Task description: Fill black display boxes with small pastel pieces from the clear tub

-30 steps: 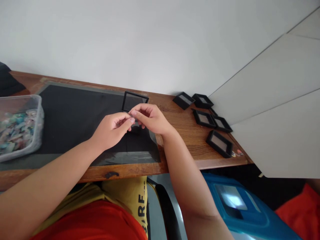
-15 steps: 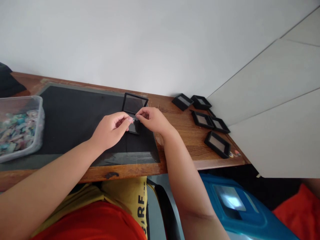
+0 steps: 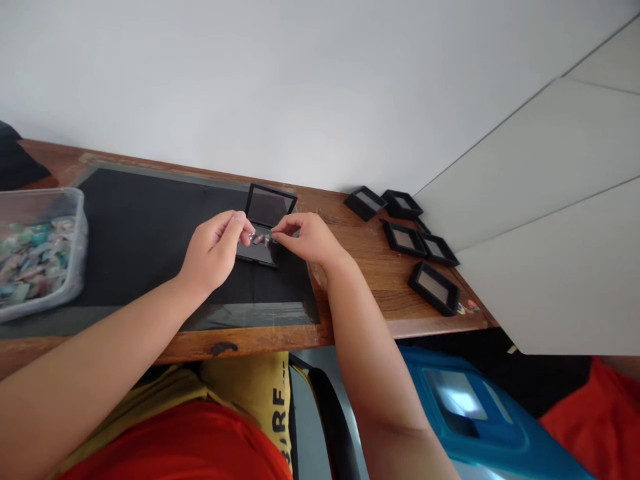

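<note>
A small black hinged display case [image 3: 256, 255] lies open on the dark mat, its framed clear lid [image 3: 270, 205] tilted up at the back. Across its lower half stretches a beaded bracelet [image 3: 259, 239] with a pinkish stone and silvery bits. My left hand [image 3: 213, 250] is closed in a pinch on the bracelet's left end, where a silvery piece shows at the fingertips. With thumb and forefinger together, my right hand [image 3: 307, 237] pinches its right end over the case's right side.
At the left stands a clear plastic tub [image 3: 77, 250] full of small multicoloured pieces. Several black framed cases [image 3: 435, 288] lie on the wooden table [image 3: 360, 280] at the right, by a white panel. Below the edge is a blue plastic object [image 3: 475, 407]; red cloth [image 3: 600, 413] shows at far right.
My left hand has drawn left and slightly up, so the bracelet now shows stretched between both hands over the case. My right hand has stayed nearly in place.
</note>
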`<state>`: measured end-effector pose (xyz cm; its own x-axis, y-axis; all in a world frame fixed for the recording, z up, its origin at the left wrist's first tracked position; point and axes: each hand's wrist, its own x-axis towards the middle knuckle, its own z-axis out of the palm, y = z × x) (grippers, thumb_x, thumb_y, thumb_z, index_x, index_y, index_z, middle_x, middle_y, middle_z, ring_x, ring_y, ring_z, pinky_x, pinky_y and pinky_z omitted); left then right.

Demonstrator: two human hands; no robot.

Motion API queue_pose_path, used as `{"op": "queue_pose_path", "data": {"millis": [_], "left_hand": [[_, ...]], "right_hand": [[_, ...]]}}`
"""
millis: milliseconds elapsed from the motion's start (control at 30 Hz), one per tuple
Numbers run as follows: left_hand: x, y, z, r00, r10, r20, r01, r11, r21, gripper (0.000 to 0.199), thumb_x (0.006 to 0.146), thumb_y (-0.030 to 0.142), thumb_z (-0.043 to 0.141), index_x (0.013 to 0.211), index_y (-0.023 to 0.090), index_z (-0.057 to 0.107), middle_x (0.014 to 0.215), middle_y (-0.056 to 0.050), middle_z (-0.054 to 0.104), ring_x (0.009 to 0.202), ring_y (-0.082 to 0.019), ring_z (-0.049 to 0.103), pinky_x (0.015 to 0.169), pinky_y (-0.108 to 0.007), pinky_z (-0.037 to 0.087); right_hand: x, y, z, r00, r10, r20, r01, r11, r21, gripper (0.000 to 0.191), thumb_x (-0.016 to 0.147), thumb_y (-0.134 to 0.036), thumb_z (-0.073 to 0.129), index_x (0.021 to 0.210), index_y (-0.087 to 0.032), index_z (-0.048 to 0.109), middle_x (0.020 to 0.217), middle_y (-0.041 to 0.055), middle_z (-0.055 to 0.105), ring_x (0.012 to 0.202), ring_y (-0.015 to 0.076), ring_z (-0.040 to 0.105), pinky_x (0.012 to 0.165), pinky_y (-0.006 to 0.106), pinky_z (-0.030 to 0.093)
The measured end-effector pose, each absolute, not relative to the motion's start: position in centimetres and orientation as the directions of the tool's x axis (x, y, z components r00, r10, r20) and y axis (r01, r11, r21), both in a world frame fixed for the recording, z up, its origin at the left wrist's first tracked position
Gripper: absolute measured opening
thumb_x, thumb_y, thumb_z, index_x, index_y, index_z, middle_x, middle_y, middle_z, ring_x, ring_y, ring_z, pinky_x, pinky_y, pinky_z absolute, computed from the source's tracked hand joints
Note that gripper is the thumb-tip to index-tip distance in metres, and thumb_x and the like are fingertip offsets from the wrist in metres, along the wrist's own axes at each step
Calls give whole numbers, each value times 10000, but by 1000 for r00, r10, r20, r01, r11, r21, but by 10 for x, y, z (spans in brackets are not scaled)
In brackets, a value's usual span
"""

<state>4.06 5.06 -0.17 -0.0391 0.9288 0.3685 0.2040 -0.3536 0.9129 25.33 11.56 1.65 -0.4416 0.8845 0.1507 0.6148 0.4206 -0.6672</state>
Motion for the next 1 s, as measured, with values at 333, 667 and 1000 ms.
{"op": "queue_pose_path", "data": {"millis": [333,667,1000], "left_hand": [[41,48,0,0,931,365,232,-355,906,433,1027,484,486,756,207,681,724,-17,663,715,-159,592,697,-315,416],[40,46,5,18,913,407,263,-397,879,379,986,446,543,730,204,681,714,-8,689,714,-150,621,677,-281,452],[48,28,20,51,854,517,432,-486,760,289,1004,343,552,796,206,699,730,6,718,694,-137,651,667,-275,460]], "right_hand": [[254,112,22,-450,890,70,671,388,-632,61,800,-191,807,834,-162,849,790,58,799,692,154,653,686,298,477],[254,108,33,-412,911,11,763,352,-542,188,793,-123,754,916,-198,876,848,35,826,787,187,726,754,303,532],[255,107,25,-476,868,141,673,462,-577,368,832,-185,766,1197,-146,779,1026,78,811,883,188,715,835,329,552]]}}
